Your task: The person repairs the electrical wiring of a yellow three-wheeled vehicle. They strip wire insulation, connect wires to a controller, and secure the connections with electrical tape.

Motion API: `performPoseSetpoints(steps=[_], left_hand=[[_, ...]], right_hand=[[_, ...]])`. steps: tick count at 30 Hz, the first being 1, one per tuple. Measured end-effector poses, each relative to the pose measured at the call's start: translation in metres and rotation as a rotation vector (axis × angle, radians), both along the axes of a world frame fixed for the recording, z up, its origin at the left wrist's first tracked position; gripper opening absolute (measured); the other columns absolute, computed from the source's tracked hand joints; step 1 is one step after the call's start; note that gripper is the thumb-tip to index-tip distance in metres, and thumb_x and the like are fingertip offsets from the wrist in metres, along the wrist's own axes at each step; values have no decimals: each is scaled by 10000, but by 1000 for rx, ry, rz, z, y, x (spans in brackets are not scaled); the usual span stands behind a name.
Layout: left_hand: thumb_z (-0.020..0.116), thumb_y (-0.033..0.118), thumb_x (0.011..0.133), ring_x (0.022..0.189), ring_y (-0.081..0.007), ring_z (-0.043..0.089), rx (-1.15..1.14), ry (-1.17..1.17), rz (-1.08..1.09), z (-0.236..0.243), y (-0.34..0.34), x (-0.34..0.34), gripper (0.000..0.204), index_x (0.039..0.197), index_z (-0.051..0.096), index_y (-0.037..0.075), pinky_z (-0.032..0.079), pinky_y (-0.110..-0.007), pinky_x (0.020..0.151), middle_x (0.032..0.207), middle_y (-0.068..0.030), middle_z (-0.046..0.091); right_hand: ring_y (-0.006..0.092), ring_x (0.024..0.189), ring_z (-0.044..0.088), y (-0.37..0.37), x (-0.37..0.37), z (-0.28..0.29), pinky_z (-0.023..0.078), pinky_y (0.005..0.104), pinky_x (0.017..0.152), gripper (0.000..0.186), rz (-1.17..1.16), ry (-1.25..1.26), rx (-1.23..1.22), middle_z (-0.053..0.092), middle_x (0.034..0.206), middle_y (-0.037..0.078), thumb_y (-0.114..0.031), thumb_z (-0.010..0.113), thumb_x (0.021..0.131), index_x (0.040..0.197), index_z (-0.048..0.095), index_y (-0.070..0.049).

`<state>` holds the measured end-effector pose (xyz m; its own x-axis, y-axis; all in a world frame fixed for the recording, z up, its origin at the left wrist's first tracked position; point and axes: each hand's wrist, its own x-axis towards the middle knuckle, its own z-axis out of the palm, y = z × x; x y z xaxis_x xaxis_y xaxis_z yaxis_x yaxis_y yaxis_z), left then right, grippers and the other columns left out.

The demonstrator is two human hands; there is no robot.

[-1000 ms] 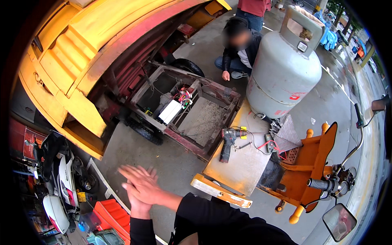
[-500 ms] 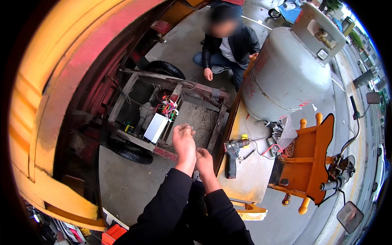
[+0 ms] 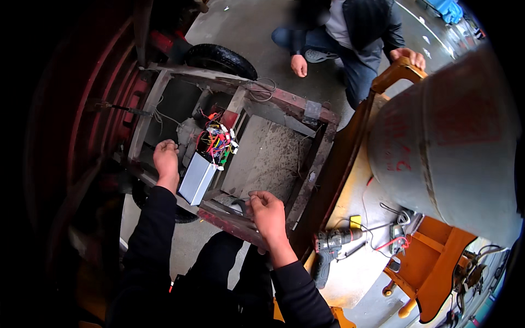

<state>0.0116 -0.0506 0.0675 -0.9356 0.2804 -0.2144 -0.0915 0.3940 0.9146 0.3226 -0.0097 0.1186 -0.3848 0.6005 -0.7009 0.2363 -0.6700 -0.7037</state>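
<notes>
My left hand (image 3: 166, 162) is raised over the near left of a rusty metal frame (image 3: 229, 218), its fingers curled together. Whether anything is between those fingertips is too small to tell. Right of it a silver controller box (image 3: 197, 179) lies tilted on the frame, with a bundle of coloured wires and white connectors (image 3: 220, 139) at its far end. My right hand (image 3: 266, 215) is closed in a pinch above the frame's near bar. A dark strip and something pale show beside its fingertips; what it grips I cannot make out.
A person (image 3: 350, 46) crouches beyond the frame, one hand on an orange wooden edge (image 3: 398, 74). On the right, a large grey gas cylinder (image 3: 445, 142), a cordless drill (image 3: 328, 251) and wires share a board (image 3: 350, 279). A black tyre (image 3: 221, 60) stands at the far side.
My hands, close together before, have moved apart: the left went left and farther to beside the controller box, the right stayed over the near bar. The view has shifted closer to the frame.
</notes>
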Motion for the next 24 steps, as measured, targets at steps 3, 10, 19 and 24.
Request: performPoseSetpoints(steps=[3,10,19,24], left_hand=[[576,87,945,771,-106,581,-137,-55,-40,-18,11,-41,171,1090,608,1,466,-243,681,912,-34,643],[628,175,913,780,-134,606,-358,-223,-334,-106,68,-123,340,1185,599,-27,462,-272,668,948,-56,667],[654,224,920,998,-200,630,-331,-393,-471,-174,100,-137,491,1322,524,-26,499,-312,791,1166,-136,646],[645,195,931,925,-162,618,-242,-475,-485,-183,106,-143,396,1276,571,16,497,-297,754,1114,-93,656]], right_hand=[[122,715,637,22,-44,-27,511,265,650,265,92,-18,102,708,868,91,-137,572,940,1127,647,35],[273,745,688,55,-145,-63,523,367,723,328,142,-138,471,694,888,206,-160,617,894,1168,631,20],[351,752,617,36,-220,-100,504,416,683,145,225,-238,918,619,888,174,-73,667,860,986,625,-12],[289,771,628,51,-212,-89,509,387,699,306,111,-402,588,625,921,178,-116,697,864,1116,604,31]])
